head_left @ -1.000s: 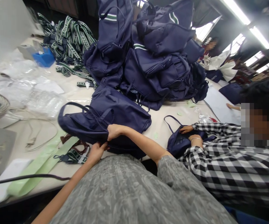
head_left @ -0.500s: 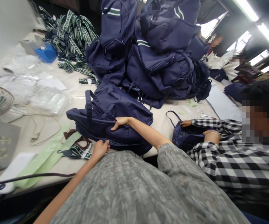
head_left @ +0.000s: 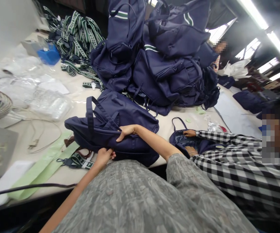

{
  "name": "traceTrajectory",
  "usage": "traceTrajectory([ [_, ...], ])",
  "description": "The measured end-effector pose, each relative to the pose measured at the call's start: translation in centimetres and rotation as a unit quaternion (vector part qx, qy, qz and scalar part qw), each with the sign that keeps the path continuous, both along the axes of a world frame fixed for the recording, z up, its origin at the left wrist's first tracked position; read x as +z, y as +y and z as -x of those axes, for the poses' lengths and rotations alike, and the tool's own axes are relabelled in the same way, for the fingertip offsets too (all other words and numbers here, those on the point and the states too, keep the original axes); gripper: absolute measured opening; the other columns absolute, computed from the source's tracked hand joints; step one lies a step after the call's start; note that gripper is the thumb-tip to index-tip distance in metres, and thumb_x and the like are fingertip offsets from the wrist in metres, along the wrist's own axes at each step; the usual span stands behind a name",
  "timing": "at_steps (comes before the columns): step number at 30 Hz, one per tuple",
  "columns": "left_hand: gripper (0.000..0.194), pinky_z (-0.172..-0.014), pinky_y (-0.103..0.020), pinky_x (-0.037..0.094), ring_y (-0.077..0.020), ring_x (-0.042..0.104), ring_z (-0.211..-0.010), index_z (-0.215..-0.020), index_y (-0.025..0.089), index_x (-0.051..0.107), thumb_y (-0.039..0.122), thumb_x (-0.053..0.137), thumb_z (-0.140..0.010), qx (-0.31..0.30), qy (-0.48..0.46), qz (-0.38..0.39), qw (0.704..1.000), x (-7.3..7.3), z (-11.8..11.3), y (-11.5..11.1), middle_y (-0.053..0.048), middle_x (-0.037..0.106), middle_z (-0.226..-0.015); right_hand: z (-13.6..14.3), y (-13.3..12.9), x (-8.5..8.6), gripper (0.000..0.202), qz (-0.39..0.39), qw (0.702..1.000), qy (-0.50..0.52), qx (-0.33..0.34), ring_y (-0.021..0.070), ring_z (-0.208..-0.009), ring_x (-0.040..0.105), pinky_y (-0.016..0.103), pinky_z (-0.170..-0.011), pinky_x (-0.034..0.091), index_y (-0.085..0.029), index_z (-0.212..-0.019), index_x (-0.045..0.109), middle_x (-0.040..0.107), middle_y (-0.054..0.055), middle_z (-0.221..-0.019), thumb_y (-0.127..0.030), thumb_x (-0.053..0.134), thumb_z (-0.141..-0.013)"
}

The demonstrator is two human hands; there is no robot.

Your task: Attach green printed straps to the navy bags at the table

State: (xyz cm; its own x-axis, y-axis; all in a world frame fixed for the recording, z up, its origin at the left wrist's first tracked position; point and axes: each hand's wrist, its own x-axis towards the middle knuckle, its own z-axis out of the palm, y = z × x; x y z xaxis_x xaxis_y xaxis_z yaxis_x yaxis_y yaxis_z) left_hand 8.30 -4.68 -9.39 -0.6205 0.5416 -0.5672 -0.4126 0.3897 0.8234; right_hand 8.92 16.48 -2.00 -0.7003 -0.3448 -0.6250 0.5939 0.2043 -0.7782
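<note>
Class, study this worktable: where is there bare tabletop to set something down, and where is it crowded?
Bare tabletop shows between the near navy bag and the co-worker's bag; another patch lies between the near bag's handles and the clear plastic packets. Crowded: the back, with the bag pile and heaped straps.

Looks like a bag workshop, judging by a tall heap of navy-blue fabric bags (head_left: pixel 163 64), tangled green-and-white lettered fabric straps (head_left: pixel 78 37) left of that heap, and long white ceiling tube lights (head_left: pixel 254 13) high to its right.
</note>
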Motion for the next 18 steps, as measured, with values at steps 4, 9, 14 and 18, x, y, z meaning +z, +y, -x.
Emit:
traceTrajectory([
  [4,0.043,-0.049,-0.026,0.041,-0.0150,0.054,-0.048,-0.057,0.013,0.061,0.056,0.067,-0.060,-0.040,-0.021,-0.040,0.998,0.6,0.0,-0.8,-0.011,0.064,-0.056,-0.1,0.2,0.4,0.038,0.007,1.000,0.006,0.019,0.0204,-0.062,0.067,0.028,-0.061,0.057,-0.009,-0.082,0.071,0.073,0.006,-0.076,-0.030,0.086,-0.054],
  [9,0.049,-0.051,-0.028,0.043,-0.0153,0.055,-0.049,-0.061,0.014,0.060,0.061,0.071,-0.056,-0.034,-0.026,-0.066,0.997,0.3,-0.1,-1.2,-0.009,0.064,-0.058,0.2,0.5,-0.1,0.037,0.015,1.000,0.007,0.021,0.0202,-0.063,0.068,0.027,-0.063,0.057,-0.008,-0.084,0.071,0.073,0.006,-0.076,-0.029,0.085,-0.056],
  [14,0.051,-0.054,-0.030,0.047,-0.0157,0.058,-0.049,-0.062,0.015,0.057,0.062,0.073,-0.054,-0.008,-0.014,-0.050,0.999,1.0,-0.4,-1.1,-0.009,0.066,-0.060,0.8,1.6,-1.0,0.040,0.053,0.998,-0.034,0.013,0.0221,-0.066,0.069,0.030,-0.065,0.058,-0.008,-0.089,0.070,0.074,0.009,-0.080,-0.027,0.085,-0.057],
  [18,0.047,-0.056,-0.031,0.050,-0.0170,0.062,-0.053,-0.065,0.015,0.057,0.059,0.071,-0.057,-0.005,-0.003,-0.028,1.000,2.0,-0.5,-0.9,-0.010,0.069,-0.065,1.0,2.2,-2.3,0.041,0.121,0.989,-0.075,-0.034,0.0229,-0.071,0.071,0.031,-0.068,0.059,-0.009,-0.094,0.067,0.075,0.010,-0.087,-0.018,0.083,-0.057],
])
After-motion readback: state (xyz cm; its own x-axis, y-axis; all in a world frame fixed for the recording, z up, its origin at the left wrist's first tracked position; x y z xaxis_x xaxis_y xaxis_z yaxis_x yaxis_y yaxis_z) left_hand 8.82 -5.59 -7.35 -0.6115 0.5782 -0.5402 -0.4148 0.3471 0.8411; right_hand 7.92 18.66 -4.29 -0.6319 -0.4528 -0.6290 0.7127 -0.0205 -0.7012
